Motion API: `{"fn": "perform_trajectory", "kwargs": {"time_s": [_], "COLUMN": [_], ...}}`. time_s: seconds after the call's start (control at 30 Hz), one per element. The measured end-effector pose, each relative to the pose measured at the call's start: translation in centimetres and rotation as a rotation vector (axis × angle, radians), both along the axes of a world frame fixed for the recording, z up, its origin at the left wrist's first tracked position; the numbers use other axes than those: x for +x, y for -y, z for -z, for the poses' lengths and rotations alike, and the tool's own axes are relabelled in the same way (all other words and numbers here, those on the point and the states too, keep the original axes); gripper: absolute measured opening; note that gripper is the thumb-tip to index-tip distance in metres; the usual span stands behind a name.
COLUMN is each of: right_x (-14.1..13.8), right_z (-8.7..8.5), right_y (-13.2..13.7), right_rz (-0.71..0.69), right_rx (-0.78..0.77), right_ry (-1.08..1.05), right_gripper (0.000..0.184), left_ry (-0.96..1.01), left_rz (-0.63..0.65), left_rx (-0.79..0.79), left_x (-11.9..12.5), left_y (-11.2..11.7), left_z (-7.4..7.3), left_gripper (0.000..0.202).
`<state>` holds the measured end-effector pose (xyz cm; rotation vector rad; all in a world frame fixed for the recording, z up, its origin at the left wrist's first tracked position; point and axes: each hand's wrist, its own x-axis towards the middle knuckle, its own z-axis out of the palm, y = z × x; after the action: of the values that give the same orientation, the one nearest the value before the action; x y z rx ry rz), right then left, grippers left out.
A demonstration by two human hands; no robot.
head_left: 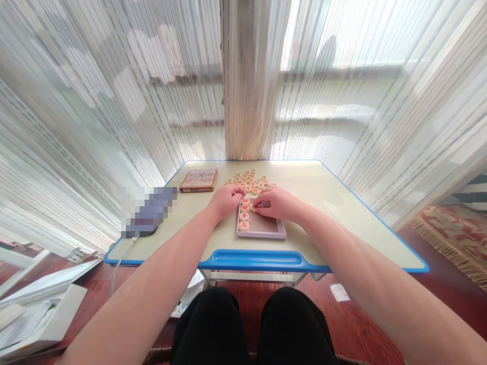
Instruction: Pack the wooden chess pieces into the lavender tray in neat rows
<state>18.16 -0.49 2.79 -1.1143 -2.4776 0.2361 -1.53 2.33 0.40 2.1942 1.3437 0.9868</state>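
Curtains point(249, 76) back a pale surface point(342, 218). A round piece point(253, 208), pinched by the right fingers point(263, 196), is in the tray point(279, 235), just right of a near-to-far column point(244, 216); the left fingers point(238, 189) bend at the far-left corner, grip unclear. Loose pieces point(248, 188) lie beyond.

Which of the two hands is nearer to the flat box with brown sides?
Left. The left hand is close to the flat box, toward the person and to its right; the right hand is farther to the right, over the shallow tray.
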Motion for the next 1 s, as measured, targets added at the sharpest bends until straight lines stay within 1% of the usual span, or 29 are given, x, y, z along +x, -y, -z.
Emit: {"fn": "perform_trajectory", "kwargs": {"time_s": [0.13, 0.33, 0.5, 0.6, 0.7, 0.83, 0.93, 1.0], "right_x": [-0.2, -0.2, -0.1, -0.1, 0.1, 0.3, 0.5, 0.6], "right_z": [0.2, 0.3, 0.1, -0.1, 0.0, 0.4, 0.7, 0.8], "right_y": [-0.2, -0.5, -0.3, -0.2, -0.5, -1.2, -1.7, -1.9], "right_rz": [0.037, 0.049, 0.044, 0.043, 0.130, 0.270, 0.315, 0.308], "right_rx": [0.010, 0.006, 0.006, 0.011, 0.019, 0.022, -0.016, -0.022], "right_ry": [-0.004, -0.005, -0.017, -0.064, -0.125, -0.116, -0.143, -0.196], "right_gripper": [0.012, 0.009, 0.010, 0.014, 0.014, 0.019, 0.023, 0.030], "left_ry": [-0.004, -0.019, -0.019, -0.025, -0.026, -0.015, -0.018, -0.021], "left_rz": [-0.017, 0.000, -0.006, -0.010, 0.011, 0.027, -0.027, -0.068], "left_rx": [-0.003, 0.008, 0.010, 0.004, 0.015, 0.034, 0.086, 0.149], "left_x": [0.0, 0.0, 0.0, 0.0, 0.0, 0.0, 0.0, -0.1], "left_y": [0.1, 0.2, 0.2, 0.1, 0.1, 0.1, -0.1, -0.3], "left_z": [0.0, -0.2, -0.2, -0.2, -0.3, -0.2, 0.0, 0.1], "left_gripper": [0.022, 0.022, 0.022, 0.021, 0.022, 0.024, 0.027, 0.028]}}
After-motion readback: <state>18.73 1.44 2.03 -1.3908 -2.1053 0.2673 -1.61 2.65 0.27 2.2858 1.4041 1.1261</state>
